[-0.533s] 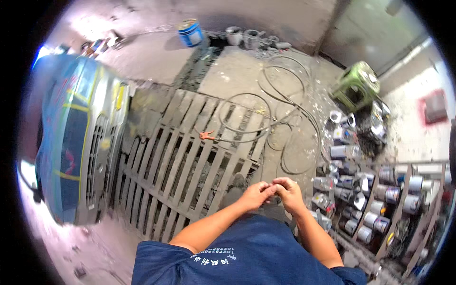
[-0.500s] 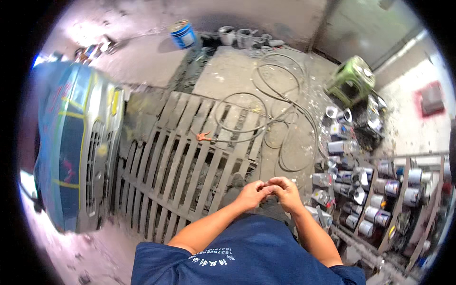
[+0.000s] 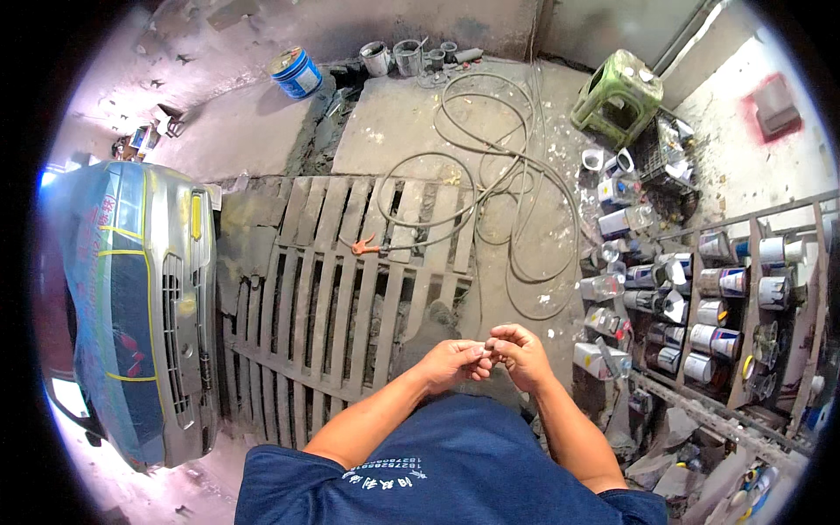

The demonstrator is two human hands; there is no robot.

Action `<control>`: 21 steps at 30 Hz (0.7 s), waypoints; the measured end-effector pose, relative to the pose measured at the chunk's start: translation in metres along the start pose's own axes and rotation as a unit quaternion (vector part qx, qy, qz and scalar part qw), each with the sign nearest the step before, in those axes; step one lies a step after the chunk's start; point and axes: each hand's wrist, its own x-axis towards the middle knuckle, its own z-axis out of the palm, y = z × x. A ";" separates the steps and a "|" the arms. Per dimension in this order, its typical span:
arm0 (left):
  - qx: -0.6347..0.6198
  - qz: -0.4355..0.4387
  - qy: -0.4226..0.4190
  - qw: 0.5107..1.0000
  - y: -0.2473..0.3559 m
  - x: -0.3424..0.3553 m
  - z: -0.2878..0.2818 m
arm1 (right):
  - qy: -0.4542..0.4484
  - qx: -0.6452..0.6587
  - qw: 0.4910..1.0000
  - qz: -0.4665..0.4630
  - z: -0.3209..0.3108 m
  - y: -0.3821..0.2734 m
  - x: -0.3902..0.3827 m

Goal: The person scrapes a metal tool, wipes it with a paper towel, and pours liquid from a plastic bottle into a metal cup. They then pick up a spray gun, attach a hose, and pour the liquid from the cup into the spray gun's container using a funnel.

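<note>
Both hands meet in front of the chest, above a slatted floor grate (image 3: 341, 289). Left hand (image 3: 455, 363) and right hand (image 3: 518, 354) have fingers curled, tips touching, pinching something too small to make out. Coiled hose (image 3: 490, 184) lies beyond; paint cans on a rack (image 3: 726, 297) to the right; masked car bumper (image 3: 140, 297) at left

Bare skin on left hand (image 3: 452, 361) and right hand (image 3: 521, 352), fingertips pressed together over something too small to tell. Matt blue cloth on the shirt (image 3: 455, 477). Rough, weathered wood across the slatted pallet (image 3: 341, 289). Gritty, stained concrete floor (image 3: 411, 131). Dull rubbery hose (image 3: 490, 175) in loops. Glossy painted bumper (image 3: 166, 306), partly under thin plastic film. Shiny metal cans (image 3: 709, 315) on rusty rack (image 3: 787, 262).
</note>
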 end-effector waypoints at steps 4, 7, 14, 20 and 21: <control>-0.130 -0.006 -0.044 0.991 -0.016 -0.003 -0.020 | -0.005 0.102 0.994 0.036 0.004 0.020 -0.007; -0.189 0.018 -0.057 0.980 -0.014 0.002 -0.035 | -0.007 0.204 0.979 0.027 0.015 0.028 0.000; -0.067 0.059 0.081 0.993 0.008 0.038 -0.112 | 0.020 0.155 0.986 0.048 0.045 0.071 0.088; -0.237 -0.005 0.001 0.972 0.057 0.091 -0.238 | 0.057 0.291 0.951 0.090 0.056 0.101 0.210; -0.254 -0.010 -0.007 0.967 0.061 0.104 -0.264 | 0.061 0.304 0.946 0.097 0.053 0.105 0.232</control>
